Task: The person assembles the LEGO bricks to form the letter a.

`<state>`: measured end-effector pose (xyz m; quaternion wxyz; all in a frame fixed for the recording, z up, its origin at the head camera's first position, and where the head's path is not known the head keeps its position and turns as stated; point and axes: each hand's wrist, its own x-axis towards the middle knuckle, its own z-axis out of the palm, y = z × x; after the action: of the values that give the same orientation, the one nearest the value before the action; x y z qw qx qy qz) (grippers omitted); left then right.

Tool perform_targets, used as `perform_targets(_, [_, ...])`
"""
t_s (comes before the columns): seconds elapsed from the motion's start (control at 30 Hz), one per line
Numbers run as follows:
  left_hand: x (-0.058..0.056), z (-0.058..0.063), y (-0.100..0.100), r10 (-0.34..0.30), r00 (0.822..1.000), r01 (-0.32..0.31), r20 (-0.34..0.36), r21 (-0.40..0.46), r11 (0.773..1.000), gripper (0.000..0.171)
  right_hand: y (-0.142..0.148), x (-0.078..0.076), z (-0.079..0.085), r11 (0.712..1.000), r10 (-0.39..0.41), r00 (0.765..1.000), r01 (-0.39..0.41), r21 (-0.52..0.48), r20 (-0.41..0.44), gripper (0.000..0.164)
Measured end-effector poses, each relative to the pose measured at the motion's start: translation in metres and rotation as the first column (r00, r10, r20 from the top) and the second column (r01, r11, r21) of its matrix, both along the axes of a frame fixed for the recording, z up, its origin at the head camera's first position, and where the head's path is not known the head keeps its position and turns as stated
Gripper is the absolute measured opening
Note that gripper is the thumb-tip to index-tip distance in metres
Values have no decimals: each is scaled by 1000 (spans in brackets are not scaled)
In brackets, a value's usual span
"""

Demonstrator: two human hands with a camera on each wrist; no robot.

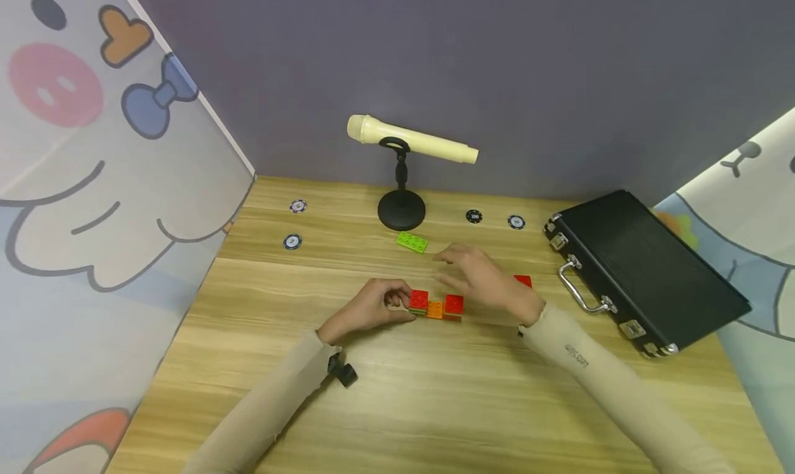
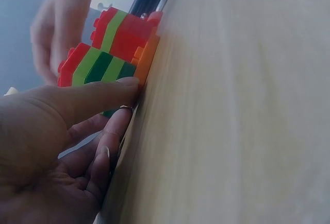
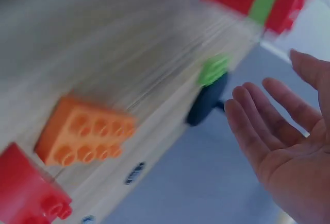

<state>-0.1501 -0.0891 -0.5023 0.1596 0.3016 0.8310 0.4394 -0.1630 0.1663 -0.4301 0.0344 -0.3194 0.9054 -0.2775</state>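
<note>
My left hand (image 1: pixel 371 305) pinches a toy building-block structure at its left end, thumb and fingertips on the striped stack (image 2: pixel 98 65) of red, lime and dark green bricks. An orange base (image 1: pixel 435 310) joins that stack to a second one (image 2: pixel 131 34), red with a lime layer. My right hand (image 1: pixel 481 275) is raised beside the structure with nothing in it; its fingers are extended and slightly bent in the right wrist view. Beyond its fingertips lies a lime brick (image 1: pixel 412 242). A red brick (image 1: pixel 523 281) shows partly behind the right wrist, near a loose orange brick (image 3: pixel 85 131).
A cream microphone (image 1: pixel 413 139) rests on a black stand (image 1: pixel 401 208) at the back. Several poker chips, including a black one (image 1: pixel 474 216) and a blue one (image 1: pixel 292 241), lie around it. At the right is a black case (image 1: pixel 649 267) with a metal handle (image 1: pixel 584 291).
</note>
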Motion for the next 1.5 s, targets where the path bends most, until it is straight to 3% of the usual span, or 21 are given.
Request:
perform_targets(0.17, [1, -2, 0, 5, 1000, -5, 2, -10, 1000, 28, -1, -45, -12, 998, -37, 999, 35, 48, 40, 35])
perform_targets(0.33, [3, -2, 2, -5, 1000, 5, -9, -6, 1000, 28, -20, -71, -24, 994, -2, 996, -7, 108, 84, 44])
perform_targets(0.57, [1, 1, 1, 0, 1000, 0, -15, -2, 1000, 28, -46, -81, -26, 962, 75, 997, -65, 264, -27, 42])
perform_targets(0.7, [1, 4, 2, 0, 1000, 0, -5, -7, 1000, 28, -42, -78, -24, 964, 55, 998, -45, 261, -32, 39])
perform_targets(0.9, [2, 5, 2, 10, 1000, -10, 10, -14, 1000, 28, -17, -60, -16, 979, 24, 999, -18, 205, -26, 38])
perform_targets(1.27, [2, 2, 1, 19, 1000, -19, 0, -12, 1000, 27, 13, 22, 22, 991, 56, 998, -53, 121, -22, 37])
perform_targets(1.5, [1, 0, 1, 19, 1000, -19, -6, 4, 1000, 28, 11, 48, 20, 982, 93, 993, -79, 171, -79, 36])
